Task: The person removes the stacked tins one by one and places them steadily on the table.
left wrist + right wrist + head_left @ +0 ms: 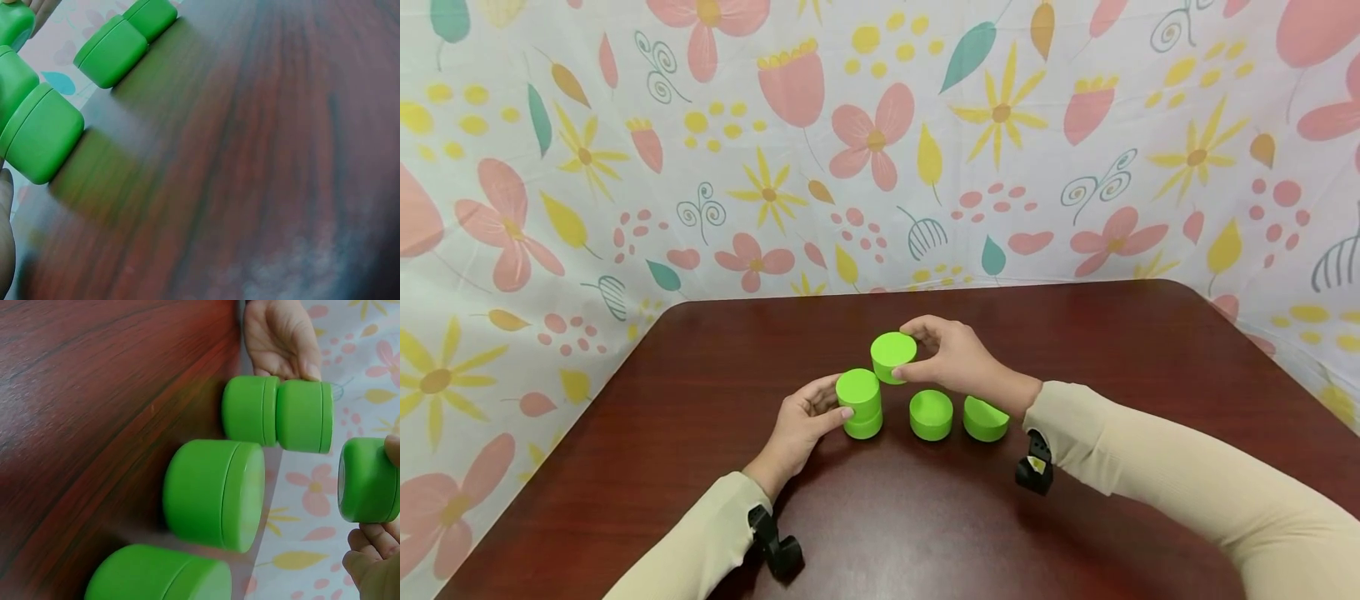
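Note:
Two round green lidded jars are stacked on the table, an upper jar (pixel 858 390) on a lower jar (pixel 864 427). My left hand (pixel 799 423) grips the upper one from the left, thumb in front and fingers behind. Raised beside and slightly above the stack, a third green jar (pixel 889 360) is pinched by its sides between the thumb and fingers of my right hand (pixel 961 360). In the right wrist view this held jar (pixel 367 481) is apart from the stacked upper jar (pixel 304 415).
Two more green jars stand to the right of the stack, a near one (pixel 931 417) and another (pixel 984 423) partly hidden by my right wrist. The dark wooden table (pixel 647 467) meets a flower-patterned cloth (pixel 850 208) at its back.

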`<state>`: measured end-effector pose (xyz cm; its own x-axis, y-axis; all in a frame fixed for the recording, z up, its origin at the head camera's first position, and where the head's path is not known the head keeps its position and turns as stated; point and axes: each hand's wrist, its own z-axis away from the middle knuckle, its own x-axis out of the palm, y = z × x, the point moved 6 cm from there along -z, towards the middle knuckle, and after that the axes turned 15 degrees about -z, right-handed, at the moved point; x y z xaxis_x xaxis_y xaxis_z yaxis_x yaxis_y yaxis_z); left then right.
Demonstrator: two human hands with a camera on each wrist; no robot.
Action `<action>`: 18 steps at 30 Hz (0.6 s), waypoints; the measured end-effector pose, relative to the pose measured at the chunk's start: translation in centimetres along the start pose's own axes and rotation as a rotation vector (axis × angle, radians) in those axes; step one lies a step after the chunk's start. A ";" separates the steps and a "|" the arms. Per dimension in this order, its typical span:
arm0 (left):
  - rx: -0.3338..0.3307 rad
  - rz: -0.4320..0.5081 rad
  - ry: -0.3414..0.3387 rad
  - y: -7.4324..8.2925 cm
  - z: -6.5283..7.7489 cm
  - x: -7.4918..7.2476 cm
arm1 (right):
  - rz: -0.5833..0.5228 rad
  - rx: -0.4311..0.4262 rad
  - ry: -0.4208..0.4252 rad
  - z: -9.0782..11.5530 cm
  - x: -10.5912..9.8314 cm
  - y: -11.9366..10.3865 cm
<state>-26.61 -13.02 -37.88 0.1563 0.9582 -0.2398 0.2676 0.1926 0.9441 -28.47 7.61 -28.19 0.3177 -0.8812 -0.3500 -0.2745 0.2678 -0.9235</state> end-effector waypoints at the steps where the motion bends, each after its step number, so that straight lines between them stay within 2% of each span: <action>1: 0.003 0.002 0.000 0.0 0.0 0.0 | -0.001 0.002 0.004 0.1 -0.2 0.1; 10: 0.029 0.007 -0.005 0.2 0.0 0.1 | 0.012 0.001 0.036 0.7 -1.4 0.3; 18: 0.011 0.006 -0.005 0.2 0.1 0.1 | 0.025 0.036 0.047 1.3 -2.5 1.2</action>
<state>-26.44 -12.88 -37.75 0.1626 0.9583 -0.2349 0.2767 0.1842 0.9431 -28.38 10.67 -28.67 0.2680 -0.8912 -0.3661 -0.2491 0.3030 -0.9199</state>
